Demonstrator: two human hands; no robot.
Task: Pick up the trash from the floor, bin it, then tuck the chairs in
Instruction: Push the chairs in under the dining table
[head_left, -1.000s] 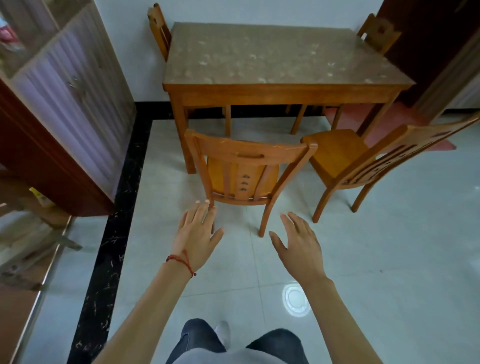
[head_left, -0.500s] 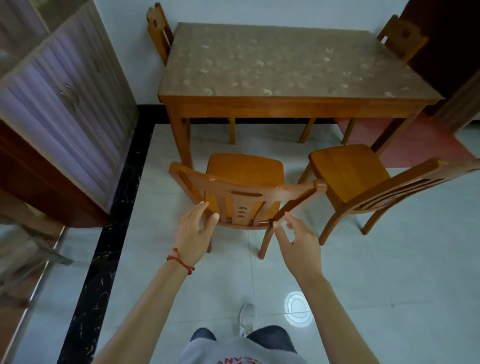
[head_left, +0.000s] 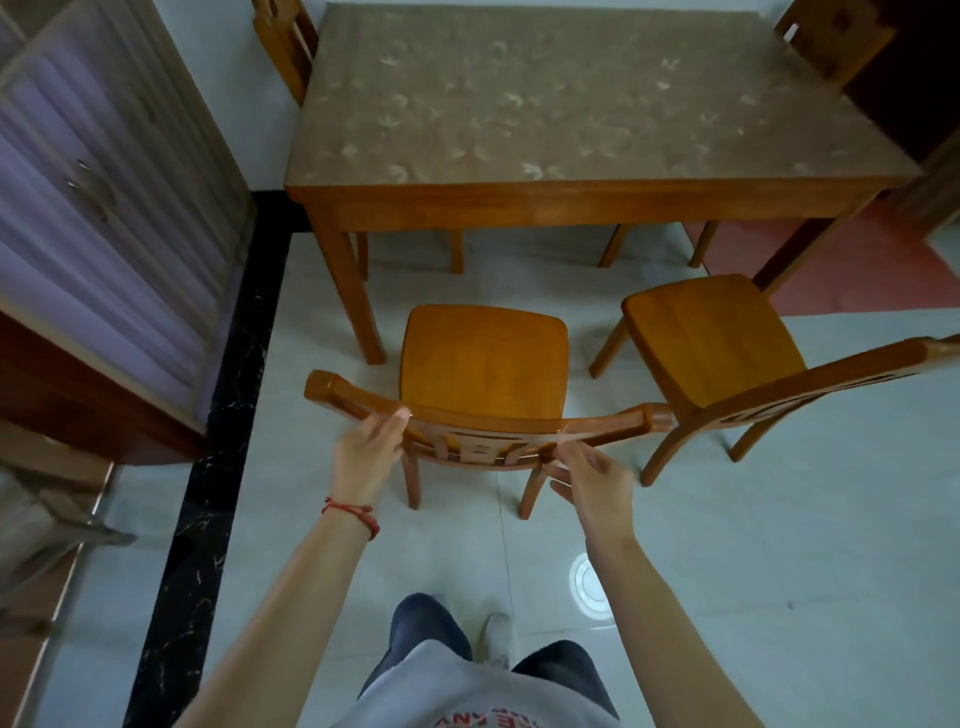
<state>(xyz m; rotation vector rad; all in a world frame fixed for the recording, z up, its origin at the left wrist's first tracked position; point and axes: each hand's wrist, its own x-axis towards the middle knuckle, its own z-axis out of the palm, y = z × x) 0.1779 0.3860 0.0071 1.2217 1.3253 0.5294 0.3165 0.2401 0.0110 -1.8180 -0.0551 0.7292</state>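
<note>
Pale floor tiles (head_left: 779, 545) are noted; near chair (head_left: 483, 364) top rail is gripped by left hand (head_left: 366, 457) and right hand (head_left: 592, 483), before the bench (head_left: 571, 202).

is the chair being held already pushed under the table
No, the chair gripped by the left hand and right hand stands clear of the table.

Both hands (head_left: 366, 457) have now reached and gripped the chair (head_left: 483, 364).

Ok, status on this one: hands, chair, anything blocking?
Both hands on near chair top rail: left hand, right hand. Chair out from table, seat clear of it. Second chair beside, apart. Path under table looks open.
</note>
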